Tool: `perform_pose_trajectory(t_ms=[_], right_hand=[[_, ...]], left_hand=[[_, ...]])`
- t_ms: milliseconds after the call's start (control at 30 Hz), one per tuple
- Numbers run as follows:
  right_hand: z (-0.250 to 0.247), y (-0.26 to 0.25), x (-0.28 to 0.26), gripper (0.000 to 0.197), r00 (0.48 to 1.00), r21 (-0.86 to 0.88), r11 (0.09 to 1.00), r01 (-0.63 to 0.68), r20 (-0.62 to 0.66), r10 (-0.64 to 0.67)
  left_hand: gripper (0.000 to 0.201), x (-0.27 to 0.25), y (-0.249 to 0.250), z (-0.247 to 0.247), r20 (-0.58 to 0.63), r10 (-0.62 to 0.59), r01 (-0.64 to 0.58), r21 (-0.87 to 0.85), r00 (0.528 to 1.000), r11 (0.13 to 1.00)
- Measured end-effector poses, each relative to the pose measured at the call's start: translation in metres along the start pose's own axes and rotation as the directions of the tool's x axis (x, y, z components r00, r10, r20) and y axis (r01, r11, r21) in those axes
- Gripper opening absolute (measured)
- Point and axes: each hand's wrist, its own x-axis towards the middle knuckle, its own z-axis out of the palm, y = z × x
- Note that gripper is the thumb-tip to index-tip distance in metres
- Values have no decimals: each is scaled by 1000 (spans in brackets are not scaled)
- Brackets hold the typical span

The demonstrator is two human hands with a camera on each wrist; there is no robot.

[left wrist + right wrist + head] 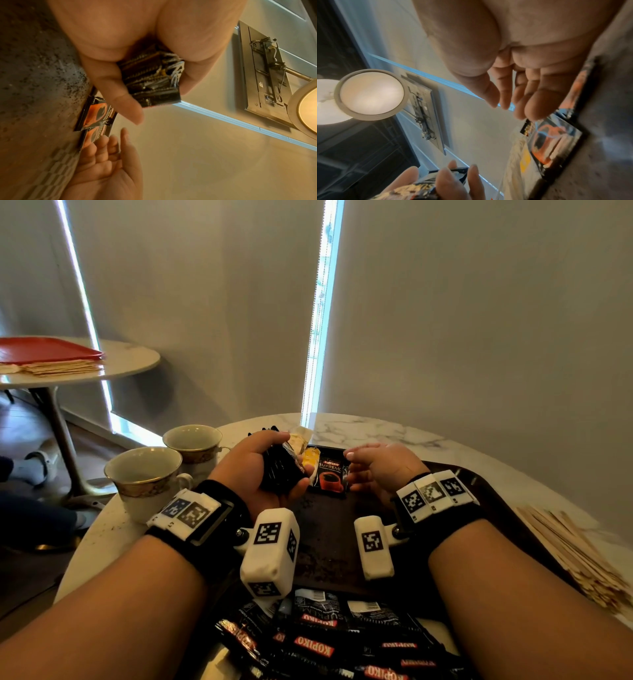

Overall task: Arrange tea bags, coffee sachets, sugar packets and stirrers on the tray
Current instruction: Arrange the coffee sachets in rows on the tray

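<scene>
A person's left hand (260,470) holds a stack of black coffee sachets (281,474) above the far left part of a dark tray (342,542), its grip curled round the bundle, thumb on one face and fingers on the other; the left wrist view shows the same stack (150,79) clamped edge-on between thumb and palm. The right hand (383,465) hovers just beside it over the tray, grip released, fingers loosely bent and holding nothing; the right wrist view confirms the relaxed fingers (518,89). On the tray's far edge lie coffee sachets printed with an orange cup (330,477), with a yellow and white packet (310,458) beside them on the left. A loose heap of Kopiko sachets (318,642) lies at the tray's near end, between the forearms; wooden stirrers (575,556) lie in a pile at the tray's right edge. Two gold-banded cups (147,477) stand on the marble desk (376,429) to the left of the tray.
</scene>
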Motion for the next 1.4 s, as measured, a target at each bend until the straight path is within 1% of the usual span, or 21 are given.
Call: perform_pose_trajectory(t_ms=[100, 167, 233, 300, 400, 533, 600, 733, 933, 1033, 1133, 1200, 1267, 1300, 1367, 1400], right_hand=[[-6, -9, -6, 13, 988, -84, 985, 148, 62, -143], [-8, -17, -14, 21, 960, -127, 958, 257, 148, -238], [-8, -23, -22, 33, 921, -130, 934, 333, 258, -293], [-6, -28, -29, 42, 885, -152, 911, 382, 344, -314], [-4, -31, -36, 48, 859, -162, 896, 413, 395, -325], [-3, -30, -35, 51, 855, -269, 850, 453, 401, -329], [-3, -29, -34, 49, 855, -270, 849, 454, 400, -331], [-4, -27, -31, 43, 850, -208, 864, 458, 387, -357], [-4, -24, -27, 30, 863, -222, 859, 462, 335, -377], [-5, -21, -26, 22, 867, -233, 853, 467, 311, -390], [-5, -20, -25, 16, 872, -234, 854, 464, 289, -395], [-6, -19, -25, 11, 871, -200, 863, 465, 278, -405], [-7, -18, -25, 7, 875, -152, 870, 468, 216, -433], [-9, -17, -23, 8, 878, -143, 869, 473, 160, -451], [-14, -14, -16, 10, 892, -89, 888, 451, 19, -451], [-18, -13, -9, 8, 906, -21, 907, 420, -49, -421]], left_hand=[[21, 0, 0, 1, 42, 14, -14, -20, 999, 1000], [25, -1, -1, 0, 77, 46, -44, -34, 996, 998], [29, -2, -2, 0, 127, 88, -83, -39, 988, 996], [25, -1, -2, -2, 158, 124, -122, -25, 980, 992], [27, 0, -2, -2, 148, 147, -148, -3, 978, 989], [23, -2, 0, -1, 153, 139, -142, 13, 978, 990], [22, -4, -1, -1, 149, 118, -123, 25, 982, 992], [27, -4, -2, 0, 141, 65, -72, 47, 988, 996], [17, -4, -1, 0, 155, 32, -42, 61, 987, 997], [16, -4, -2, 0, 154, 20, -30, 62, 988, 998], [22, -4, -2, 0, 159, -2, -10, 71, 987, 997], [36, -3, -3, 0, 169, -23, 9, 83, 985, 996], [53, -2, -4, -1, 168, -40, 26, 87, 985, 996], [56, -1, -3, -1, 168, -51, 38, 78, 984, 996], [54, -1, -3, 0, 161, -63, 56, 47, 985, 997], [53, -1, -2, 1, 154, -59, 55, 32, 986, 998]])
